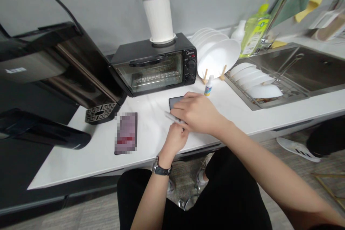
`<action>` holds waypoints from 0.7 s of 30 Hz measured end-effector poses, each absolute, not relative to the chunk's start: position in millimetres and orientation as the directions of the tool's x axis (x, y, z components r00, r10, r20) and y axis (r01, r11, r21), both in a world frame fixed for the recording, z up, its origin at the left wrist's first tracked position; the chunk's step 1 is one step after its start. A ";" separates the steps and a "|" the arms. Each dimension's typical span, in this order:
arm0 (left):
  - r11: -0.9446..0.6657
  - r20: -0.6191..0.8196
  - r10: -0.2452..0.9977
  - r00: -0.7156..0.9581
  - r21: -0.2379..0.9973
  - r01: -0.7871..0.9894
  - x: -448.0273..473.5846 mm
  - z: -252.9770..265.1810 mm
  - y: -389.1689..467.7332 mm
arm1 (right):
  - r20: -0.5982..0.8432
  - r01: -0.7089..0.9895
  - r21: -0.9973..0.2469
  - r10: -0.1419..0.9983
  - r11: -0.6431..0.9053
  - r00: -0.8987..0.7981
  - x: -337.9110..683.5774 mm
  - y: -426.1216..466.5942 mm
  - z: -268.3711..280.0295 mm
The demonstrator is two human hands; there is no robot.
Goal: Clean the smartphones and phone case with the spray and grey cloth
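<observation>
My left hand (177, 139), with a watch on its wrist, is closed at the lower end of a thin, flat, greyish piece (172, 117). From above, my right hand (198, 112) curls its fingers over the same piece, touching the left hand. The piece shows nearly edge-on, so its kind is unclear. Just behind the right fingers lies a dark flat rectangular object (174, 102) on the counter, partly covered by that hand. A small white spray bottle (208, 86) with a coloured label stands beyond the right hand.
On the white counter (151, 129), a blurred-out phone-like slab (126, 133) lies left of my hands. Behind stand a toaster oven (156, 68) bearing a white utensil pot (159, 18), and racked plates (218, 57). A black appliance (81, 68) is left, a sink (309, 68) right.
</observation>
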State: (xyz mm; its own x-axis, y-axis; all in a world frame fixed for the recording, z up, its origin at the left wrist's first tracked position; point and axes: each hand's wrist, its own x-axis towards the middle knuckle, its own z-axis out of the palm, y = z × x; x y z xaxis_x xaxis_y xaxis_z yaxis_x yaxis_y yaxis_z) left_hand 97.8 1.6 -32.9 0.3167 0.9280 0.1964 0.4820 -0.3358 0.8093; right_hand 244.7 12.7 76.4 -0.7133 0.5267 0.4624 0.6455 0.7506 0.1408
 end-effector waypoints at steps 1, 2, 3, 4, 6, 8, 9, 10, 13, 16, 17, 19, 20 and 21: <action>-0.344 0.198 0.924 0.327 0.806 0.482 98.3 -32.4 1.5 | 0.555 0.646 0.124 0.487 0.753 -0.674 250.1 17.6 65.8; -0.346 0.196 0.921 0.337 0.807 0.479 98.9 -31.7 1.6 | 0.650 0.677 0.074 0.479 0.732 -0.590 255.1 21.6 56.0; -0.343 0.189 0.920 0.343 0.811 0.474 99.6 -31.0 1.9 | 0.724 0.718 -0.005 0.498 0.696 -0.477 259.0 24.0 48.4; -0.336 0.182 0.921 0.343 0.816 0.470 100.2 -30.3 2.3 | 0.763 0.757 -0.091 0.534 0.647 -0.364 261.1 24.6 43.8; -0.325 0.177 0.927 0.332 0.821 0.470 100.8 -29.6 3.3 | 0.757 0.812 -0.182 0.606 0.554 -0.244 259.1 20.7 45.3; -0.331 0.190 0.929 0.318 0.810 0.485 100.3 -30.1 4.2 | 0.698 0.852 -0.110 0.650 0.512 -0.301 251.0 13.6 58.0; -0.339 0.198 0.928 0.315 0.801 0.494 99.8 -30.6 4.4 | 0.654 0.848 -0.036 0.654 0.529 -0.380 246.5 10.9 65.7; -0.345 0.203 0.927 0.315 0.793 0.502 99.4 -31.0 4.4 | 0.599 0.816 0.039 0.640 0.577 -0.481 242.9 9.5 72.6; -0.349 0.201 0.926 0.320 0.780 0.519 99.9 -30.5 3.1 | 0.481 0.621 0.177 0.483 0.763 -0.731 243.8 14.0 79.8; -0.361 0.216 0.924 0.317 0.767 0.530 102.7 -26.3 -0.9 | 0.623 0.629 0.092 0.447 0.772 -0.641 260.9 21.2 64.4; -0.362 0.225 0.924 0.308 0.771 0.524 103.3 -24.6 -2.8 | 0.697 0.677 0.000 0.486 0.736 -0.527 267.2 21.6 56.6; -0.345 0.239 0.933 0.270 0.807 0.480 102.7 -21.9 -6.6 | 0.780 0.734 -0.245 0.579 0.633 -0.239 276.6 18.7 40.3; -0.325 0.237 0.941 0.243 0.836 0.441 101.4 -21.2 -8.4 | 0.774 0.729 -0.375 0.626 0.573 -0.093 279.1 15.8 32.6; -0.296 0.226 0.950 0.214 0.869 0.396 99.6 -20.9 -10.1 | 0.742 0.707 -0.492 0.669 0.508 0.036 280.2 12.6 25.2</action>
State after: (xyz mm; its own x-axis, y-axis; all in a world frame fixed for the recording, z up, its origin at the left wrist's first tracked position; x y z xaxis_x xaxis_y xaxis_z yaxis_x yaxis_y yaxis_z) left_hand 99.6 -10.1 -20.9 0.2140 0.9502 0.2265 0.3957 -0.2963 0.8693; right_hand 280.2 12.6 25.2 0.0355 0.6694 0.7421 0.7071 0.5079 -0.4920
